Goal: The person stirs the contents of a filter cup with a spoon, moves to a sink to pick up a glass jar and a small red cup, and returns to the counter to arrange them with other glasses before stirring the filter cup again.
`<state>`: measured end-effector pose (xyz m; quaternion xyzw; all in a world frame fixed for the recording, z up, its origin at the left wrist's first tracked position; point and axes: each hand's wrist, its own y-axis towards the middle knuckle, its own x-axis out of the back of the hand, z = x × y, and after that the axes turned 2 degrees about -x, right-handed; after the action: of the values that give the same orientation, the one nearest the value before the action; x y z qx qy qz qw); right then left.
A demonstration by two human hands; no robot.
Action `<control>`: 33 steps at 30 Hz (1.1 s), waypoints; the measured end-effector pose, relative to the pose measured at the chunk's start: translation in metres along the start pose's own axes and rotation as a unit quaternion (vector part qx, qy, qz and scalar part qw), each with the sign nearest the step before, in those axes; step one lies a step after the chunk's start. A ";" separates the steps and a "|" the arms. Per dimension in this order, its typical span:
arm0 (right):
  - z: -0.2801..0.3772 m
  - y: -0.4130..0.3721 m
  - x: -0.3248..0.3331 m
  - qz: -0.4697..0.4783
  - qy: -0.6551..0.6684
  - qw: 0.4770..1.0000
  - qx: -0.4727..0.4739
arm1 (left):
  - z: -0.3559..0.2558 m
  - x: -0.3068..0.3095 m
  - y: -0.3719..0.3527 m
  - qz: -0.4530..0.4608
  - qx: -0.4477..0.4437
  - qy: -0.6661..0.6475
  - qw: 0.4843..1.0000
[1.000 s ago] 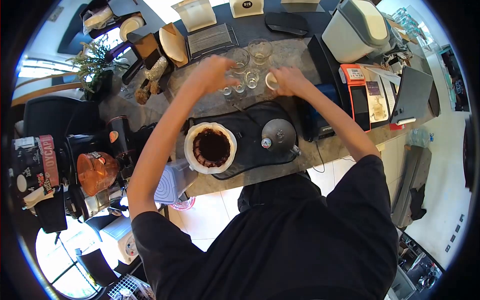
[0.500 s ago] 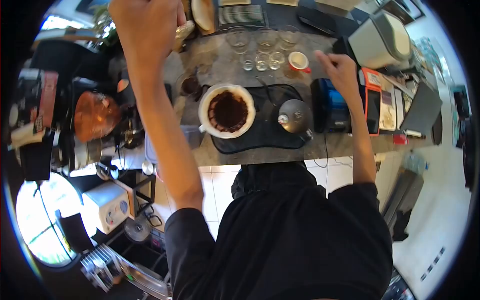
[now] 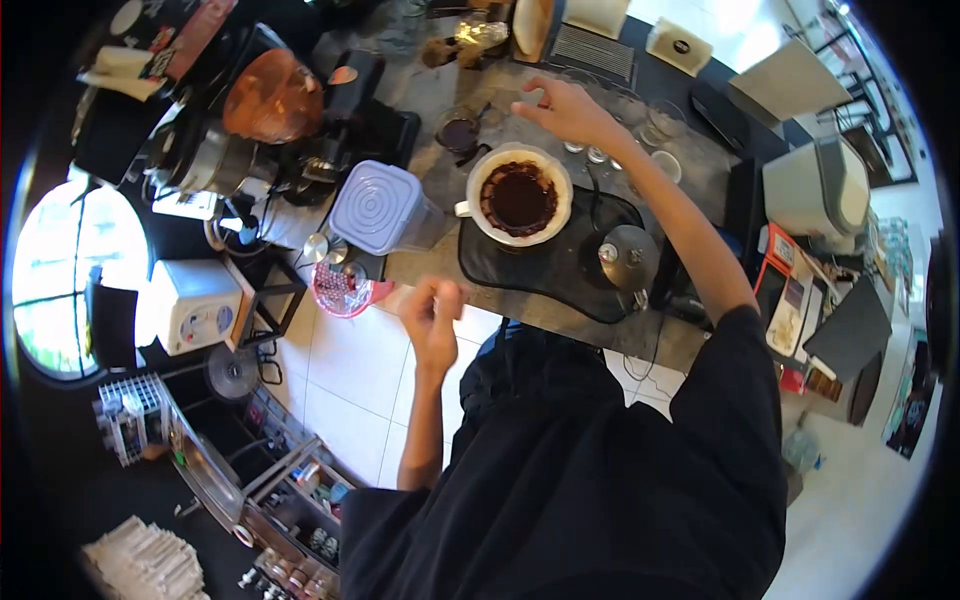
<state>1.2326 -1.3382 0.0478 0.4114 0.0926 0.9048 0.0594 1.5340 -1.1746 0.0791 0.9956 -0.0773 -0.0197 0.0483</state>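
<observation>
My right arm (image 3: 690,250) is stretched out nearly straight. It runs from the shoulder at about three o'clock up toward eleven o'clock, with a dark sleeve over the upper part and the forearm bare. My right hand (image 3: 565,108) is at the far end, near twelve o'clock in the view, palm down, with the fingers loose, spread and pointing toward ten o'clock. My left arm (image 3: 420,430) is bent at the elbow near seven o'clock, and its bare forearm rises toward twelve o'clock. My left hand (image 3: 432,312) is just left of centre with the fingers curled inward. It is blurred, so I cannot tell how tightly they close.
</observation>
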 end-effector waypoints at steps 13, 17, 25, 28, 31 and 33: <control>0.005 0.072 -0.066 0.164 -0.092 0.978 0.093 | 0.038 0.007 -0.094 -0.023 0.173 0.139 0.975; 0.010 0.075 -0.046 0.130 -0.079 0.971 0.184 | 0.051 0.003 -0.093 -0.008 0.150 0.152 0.977; -0.008 0.083 -0.035 0.114 -0.143 0.949 0.255 | 0.068 -0.001 -0.085 -0.052 0.124 0.095 0.986; 0.001 0.080 -0.030 0.134 -0.179 0.951 0.212 | 0.075 -0.002 -0.086 -0.030 0.145 0.093 0.985; -0.001 0.077 -0.026 0.133 -0.168 0.948 0.234 | 0.082 -0.004 -0.086 -0.026 0.146 0.103 0.983; 0.002 0.073 -0.025 0.135 -0.168 0.952 0.215 | 0.084 -0.003 -0.085 -0.030 0.145 0.103 0.984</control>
<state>1.2478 -1.4138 0.0468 0.5694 0.2168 0.7807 -0.1388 1.5396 -1.0986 -0.0130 0.9906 -0.0443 0.0933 -0.0898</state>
